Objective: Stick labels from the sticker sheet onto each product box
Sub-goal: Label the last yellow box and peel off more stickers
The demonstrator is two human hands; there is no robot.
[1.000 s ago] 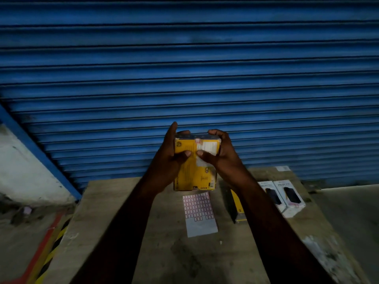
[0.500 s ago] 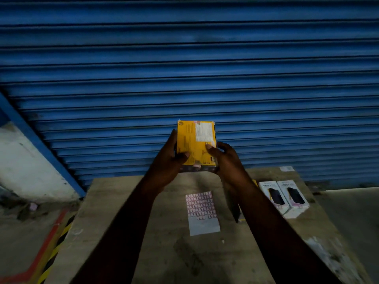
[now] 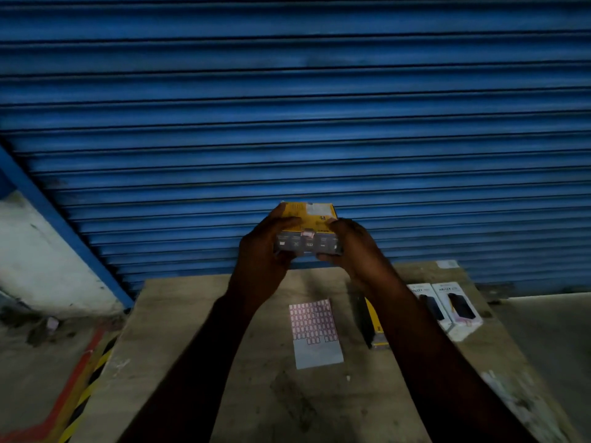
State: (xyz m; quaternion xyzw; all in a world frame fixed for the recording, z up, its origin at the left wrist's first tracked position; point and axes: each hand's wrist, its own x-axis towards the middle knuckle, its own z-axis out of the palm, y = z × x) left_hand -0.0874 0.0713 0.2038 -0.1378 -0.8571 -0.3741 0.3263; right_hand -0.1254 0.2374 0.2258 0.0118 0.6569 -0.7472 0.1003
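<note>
I hold a yellow product box [image 3: 315, 215] up above the far edge of the wooden table [image 3: 243, 394]. My left hand [image 3: 265, 251] grips its left side and my right hand [image 3: 348, 247] grips its right side. The box is tipped back, so its grey end face with a small pink label [image 3: 308, 233] points at me. The sticker sheet [image 3: 315, 330] with rows of pink labels lies flat on the table below the box. Another yellow box [image 3: 374, 324] stands on its edge behind my right forearm, partly hidden.
Two white boxes [image 3: 447, 306] lie side by side at the table's right edge. A blue roller shutter [image 3: 287, 107] fills the background right behind the table. Red and yellow-black floor markings [image 3: 80, 378] run along the left of the table.
Both hands have tilted the yellow box backward. Its yellow face, which faced me before, now points upward, and the grey end face has come round toward me.
</note>
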